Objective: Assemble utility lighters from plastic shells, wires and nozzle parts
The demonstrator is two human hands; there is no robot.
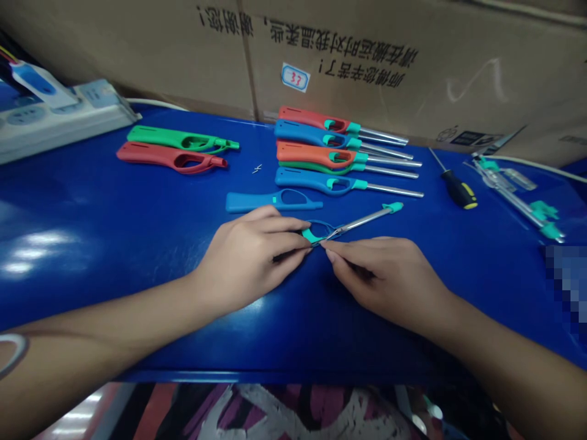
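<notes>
My left hand (257,250) is closed around a blue lighter shell; its palm and fingers hide most of it. At its front, a teal trigger (312,234) and the blue loop of the guard (326,227) show. My right hand (385,275) pinches with thumb and forefinger close to the trigger, where thin wire-like strands run; what lies between those fingertips is too small to make out. From there a metal tube (364,219) with a teal end piece (392,208) slants up to the right. Another blue shell half (257,200) rests just beyond my left hand.
Several lighters with metal tubes, such as a blue one (302,178), lie in a row behind. Green (160,135) and red shells (147,154), small screws (257,168), a screwdriver (458,188), loose tube parts (518,201) and a power strip (59,122) surround them. A cardboard box (183,61) stands behind.
</notes>
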